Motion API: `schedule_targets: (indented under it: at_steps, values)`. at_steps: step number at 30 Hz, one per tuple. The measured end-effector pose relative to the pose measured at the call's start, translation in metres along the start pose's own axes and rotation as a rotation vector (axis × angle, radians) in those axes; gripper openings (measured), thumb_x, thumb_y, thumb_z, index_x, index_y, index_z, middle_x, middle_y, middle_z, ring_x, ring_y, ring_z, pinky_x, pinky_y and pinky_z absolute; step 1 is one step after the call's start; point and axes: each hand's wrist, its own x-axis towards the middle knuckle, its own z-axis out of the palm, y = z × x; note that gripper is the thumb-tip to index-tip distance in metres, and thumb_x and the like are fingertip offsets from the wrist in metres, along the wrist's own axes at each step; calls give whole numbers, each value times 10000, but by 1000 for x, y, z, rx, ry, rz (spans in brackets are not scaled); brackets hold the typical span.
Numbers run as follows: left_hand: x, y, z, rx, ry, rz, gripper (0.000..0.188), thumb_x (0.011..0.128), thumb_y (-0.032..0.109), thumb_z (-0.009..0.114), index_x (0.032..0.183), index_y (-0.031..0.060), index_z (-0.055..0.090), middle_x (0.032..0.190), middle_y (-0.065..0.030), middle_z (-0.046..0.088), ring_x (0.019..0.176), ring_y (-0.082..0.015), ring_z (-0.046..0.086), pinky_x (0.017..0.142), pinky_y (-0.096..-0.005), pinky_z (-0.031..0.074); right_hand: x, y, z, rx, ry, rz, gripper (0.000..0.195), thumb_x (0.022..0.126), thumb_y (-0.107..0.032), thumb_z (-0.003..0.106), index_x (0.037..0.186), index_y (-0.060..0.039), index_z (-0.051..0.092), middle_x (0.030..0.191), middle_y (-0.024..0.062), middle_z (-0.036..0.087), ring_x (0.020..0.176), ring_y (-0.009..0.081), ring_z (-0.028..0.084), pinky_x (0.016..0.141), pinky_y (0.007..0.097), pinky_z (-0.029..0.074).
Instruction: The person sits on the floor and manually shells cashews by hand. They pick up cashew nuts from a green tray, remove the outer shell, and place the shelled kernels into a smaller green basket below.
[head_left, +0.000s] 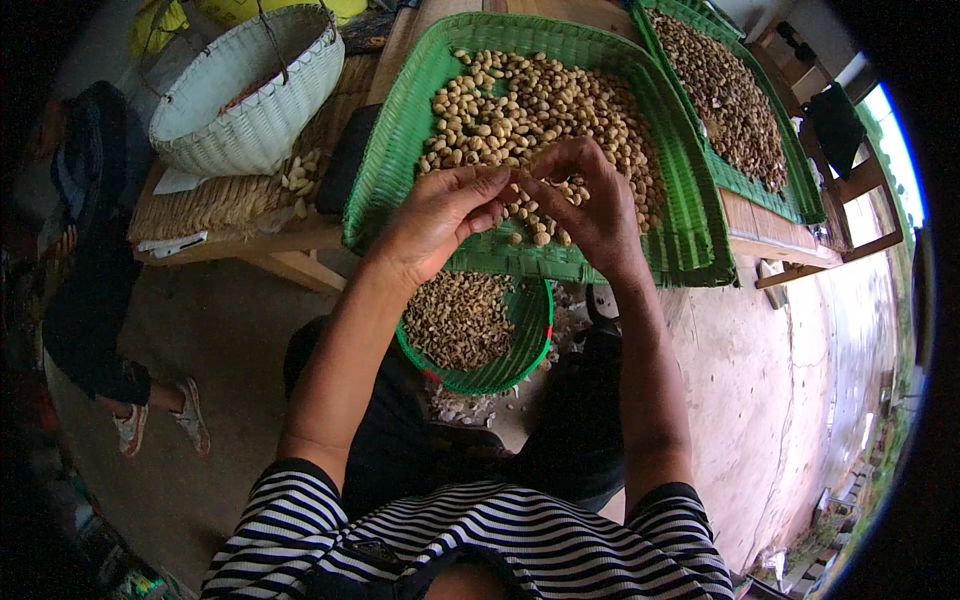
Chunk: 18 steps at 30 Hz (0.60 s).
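Observation:
My left hand (450, 214) and my right hand (589, 206) meet fingertip to fingertip over a green woven tray (390, 165). Something small and brownish is pinched between the fingertips of both hands; it is too small and hidden to name. Whole, pale brown nuts in their shells (487, 135), which look like peanuts, lie spread across the tray under and beyond my hands. Below the tray's near edge is a round green basket (532, 341), largely filled with small brown pieces (461, 319), while my forearms pass on either side of it.
A white woven basket with handles (247, 135) stands on the table at left, beside a few pale pods (300, 176) and a dark flat object (349, 161). Another green tray (806, 199) holds many brown nuts at right. A person in dark clothes (90, 315) is at far left.

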Motion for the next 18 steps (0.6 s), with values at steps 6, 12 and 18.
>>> schedule_targets:
  at_steps: [6, 12, 18]
  values:
    - [2, -5, -2, -43, -62, 17, 230, 901, 256, 633, 1008, 54, 654, 854, 0, 625, 653, -43, 491, 539, -150, 363, 2, -2, 0, -111, -46, -163, 244, 747, -105, 752, 958, -32, 652, 919, 72, 626, 859, 221, 584, 778, 338, 466]
    - [-1, -1, 8, 15, -20, 7, 249, 891, 332, 640, 910, 85, 657, 735, 37, 568, 601, -38, 460, 487, -163, 313, 1, -3, 4, -79, 0, -203, 188, 761, -90, 732, 927, -28, 666, 840, 77, 611, 813, 227, 567, 734, 351, 456]
    - [-5, 2, 17, 114, -3, 14, 334, 865, 426, 650, 845, 92, 653, 675, 53, 514, 566, -26, 431, 472, -163, 294, 0, -3, 5, -176, 13, -232, 120, 805, -103, 692, 863, -29, 617, 799, 91, 575, 771, 260, 533, 689, 365, 431]
